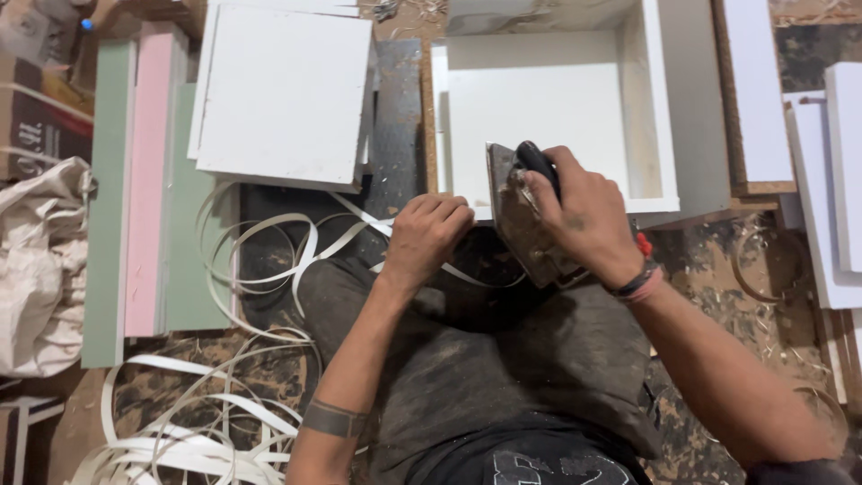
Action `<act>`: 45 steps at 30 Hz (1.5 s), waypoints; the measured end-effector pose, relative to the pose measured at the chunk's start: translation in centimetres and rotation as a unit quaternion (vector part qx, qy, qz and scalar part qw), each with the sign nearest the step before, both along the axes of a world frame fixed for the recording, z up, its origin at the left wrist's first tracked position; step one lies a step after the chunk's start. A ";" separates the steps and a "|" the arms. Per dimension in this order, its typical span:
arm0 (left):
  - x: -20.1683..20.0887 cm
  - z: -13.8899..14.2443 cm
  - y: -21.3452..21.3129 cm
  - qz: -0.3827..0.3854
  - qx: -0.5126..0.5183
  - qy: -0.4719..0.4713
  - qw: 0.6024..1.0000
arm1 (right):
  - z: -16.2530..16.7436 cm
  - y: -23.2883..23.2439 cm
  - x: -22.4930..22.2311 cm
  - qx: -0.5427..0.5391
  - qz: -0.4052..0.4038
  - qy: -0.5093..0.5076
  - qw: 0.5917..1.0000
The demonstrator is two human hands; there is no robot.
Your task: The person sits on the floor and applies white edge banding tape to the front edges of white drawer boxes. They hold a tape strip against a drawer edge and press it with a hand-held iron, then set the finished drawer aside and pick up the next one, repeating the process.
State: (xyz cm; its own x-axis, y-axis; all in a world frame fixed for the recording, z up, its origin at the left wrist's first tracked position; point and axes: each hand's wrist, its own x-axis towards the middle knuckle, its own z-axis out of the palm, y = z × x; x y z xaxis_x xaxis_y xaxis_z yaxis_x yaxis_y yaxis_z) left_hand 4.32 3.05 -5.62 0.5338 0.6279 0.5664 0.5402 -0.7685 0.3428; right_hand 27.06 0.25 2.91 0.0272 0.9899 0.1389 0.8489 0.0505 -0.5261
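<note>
My right hand (584, 211) grips the black handle of an old, scorched clothes iron (525, 224), tilted on its side against the near edge of a white open box (660, 108) made of laminated board. My left hand (426, 233) is closed into a fist just left of the iron, pressing at the box's near edge where a white edge-banding strip (359, 216) runs. My knee in dark trousers lies below both hands.
Loose coils of white edge-banding strip (197, 431) lie at lower left. White panels (283, 90) are stacked at upper left, beside pink and green boards (148, 180). More white panels (844, 180) stand at right. Sawdust covers the floor.
</note>
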 end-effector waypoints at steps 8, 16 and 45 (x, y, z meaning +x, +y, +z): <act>-3.3 -1.7 0.5 0.090 -0.302 -0.118 0.942 | 0.5 0.6 -4.3 -0.016 -0.007 0.015 1.000; -2.9 -4.7 2.5 0.063 -0.446 -0.162 0.878 | 0.0 0.8 -5.3 -0.030 -0.016 0.012 0.999; -7.9 -6.0 -3.2 0.243 -0.192 0.053 0.949 | 0.1 1.1 -5.5 -0.053 -0.025 0.044 0.997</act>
State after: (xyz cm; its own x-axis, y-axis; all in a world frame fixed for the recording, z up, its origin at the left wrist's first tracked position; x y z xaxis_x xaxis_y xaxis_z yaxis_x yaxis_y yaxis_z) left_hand -3.62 -0.12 -11.66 0.1704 0.9640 0.2043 0.8461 -0.2494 0.4711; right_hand 21.57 1.36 3.03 0.0841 0.9960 0.0291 0.7998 -0.0500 -0.5982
